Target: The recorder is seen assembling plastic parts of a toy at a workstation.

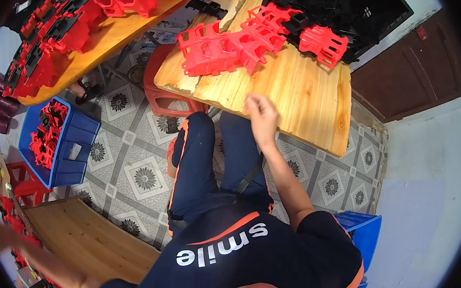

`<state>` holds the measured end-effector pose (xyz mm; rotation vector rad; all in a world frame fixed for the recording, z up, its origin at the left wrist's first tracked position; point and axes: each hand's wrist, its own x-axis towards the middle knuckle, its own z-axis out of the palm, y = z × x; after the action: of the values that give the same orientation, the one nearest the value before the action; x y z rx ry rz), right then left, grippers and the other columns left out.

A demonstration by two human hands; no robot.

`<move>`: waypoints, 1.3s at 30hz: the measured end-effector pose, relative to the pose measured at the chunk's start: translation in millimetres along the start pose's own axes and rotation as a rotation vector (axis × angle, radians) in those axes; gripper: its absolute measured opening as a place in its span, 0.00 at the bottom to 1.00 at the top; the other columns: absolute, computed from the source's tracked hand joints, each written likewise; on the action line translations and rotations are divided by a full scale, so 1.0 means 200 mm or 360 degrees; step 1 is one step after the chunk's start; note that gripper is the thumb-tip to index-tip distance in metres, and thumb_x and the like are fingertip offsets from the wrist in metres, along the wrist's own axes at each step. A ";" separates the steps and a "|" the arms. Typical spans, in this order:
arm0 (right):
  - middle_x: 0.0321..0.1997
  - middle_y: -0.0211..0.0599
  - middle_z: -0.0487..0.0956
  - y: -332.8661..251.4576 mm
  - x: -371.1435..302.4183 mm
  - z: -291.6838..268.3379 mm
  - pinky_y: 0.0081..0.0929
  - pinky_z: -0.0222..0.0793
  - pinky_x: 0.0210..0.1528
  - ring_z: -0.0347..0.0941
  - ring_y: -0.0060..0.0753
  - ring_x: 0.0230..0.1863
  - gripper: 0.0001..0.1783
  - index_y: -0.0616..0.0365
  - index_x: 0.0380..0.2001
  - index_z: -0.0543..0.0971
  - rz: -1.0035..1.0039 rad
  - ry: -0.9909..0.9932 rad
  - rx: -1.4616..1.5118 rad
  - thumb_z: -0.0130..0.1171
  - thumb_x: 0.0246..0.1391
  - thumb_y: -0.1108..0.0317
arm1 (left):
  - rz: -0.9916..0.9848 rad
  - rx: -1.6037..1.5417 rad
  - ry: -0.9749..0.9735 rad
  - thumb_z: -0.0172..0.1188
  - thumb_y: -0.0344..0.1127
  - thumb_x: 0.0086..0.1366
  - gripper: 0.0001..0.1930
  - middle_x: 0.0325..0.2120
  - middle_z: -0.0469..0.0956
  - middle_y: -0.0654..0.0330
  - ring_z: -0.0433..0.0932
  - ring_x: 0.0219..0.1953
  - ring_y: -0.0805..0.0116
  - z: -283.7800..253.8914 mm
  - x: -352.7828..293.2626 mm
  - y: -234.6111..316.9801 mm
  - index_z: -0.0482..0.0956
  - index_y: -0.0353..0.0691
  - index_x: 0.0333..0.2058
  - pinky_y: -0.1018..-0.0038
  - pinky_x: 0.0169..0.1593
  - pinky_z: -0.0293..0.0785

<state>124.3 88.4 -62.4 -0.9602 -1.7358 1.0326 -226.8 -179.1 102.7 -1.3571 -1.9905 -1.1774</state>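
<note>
My right hand (262,115) is over the near edge of the wooden table (299,95), its fingers curled in and nothing visible in them. Beyond it on the table lie several red plastic frame-like parts (211,50), some overlapping. Another red plastic part (324,44) sits to the right, beside a pile of black plastic parts (338,17). My left arm stretches out to the lower left. There my left hand (1,236) is blurred at the picture's dark rim, near a row of red parts (11,213); its fingers cannot be made out.
At the upper left, a second wooden table (109,37) carries many red and black assemblies. Below it stands a blue bin (81,143) holding red parts. A red stool (162,79) is partly under my table. A wooden bench (93,236) lies to my left, and a blue crate (369,236) to my right.
</note>
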 end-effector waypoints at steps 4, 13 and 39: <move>0.43 0.47 0.78 -0.01 0.36 0.06 0.28 0.73 0.44 0.77 0.36 0.43 0.19 0.64 0.47 0.74 -0.0236 0.0491 -0.0158 0.63 0.55 0.66 | 0.0715 0.0348 0.0036 0.65 0.28 0.52 0.29 0.56 0.70 0.51 0.69 0.59 0.48 0.23 0.08 0.52 0.71 0.38 0.55 0.57 0.60 0.66; 0.32 0.39 0.80 0.17 0.33 -0.23 0.27 0.70 0.40 0.77 0.32 0.36 0.14 0.63 0.45 0.76 -0.0014 0.0035 -0.0124 0.59 0.57 0.68 | 0.0250 0.0561 -0.0490 0.60 0.56 0.60 0.32 0.66 0.58 0.57 0.55 0.64 0.40 1.69 -0.13 0.65 0.63 0.69 0.64 0.39 0.56 0.56; 0.42 0.36 0.82 -0.23 0.68 -0.62 0.35 0.70 0.47 0.78 0.37 0.44 0.13 0.57 0.39 0.82 -0.0722 -0.0073 -0.0337 0.62 0.52 0.63 | -0.1484 -0.2814 -0.0739 0.64 0.38 0.60 0.49 0.63 0.60 0.52 0.64 0.63 0.58 1.32 -0.33 1.08 0.37 0.48 0.70 0.59 0.65 0.62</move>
<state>188.3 224.0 52.6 -0.6246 -2.0087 0.5898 20.4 40.6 -2.3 -1.1629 -1.5235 -3.8592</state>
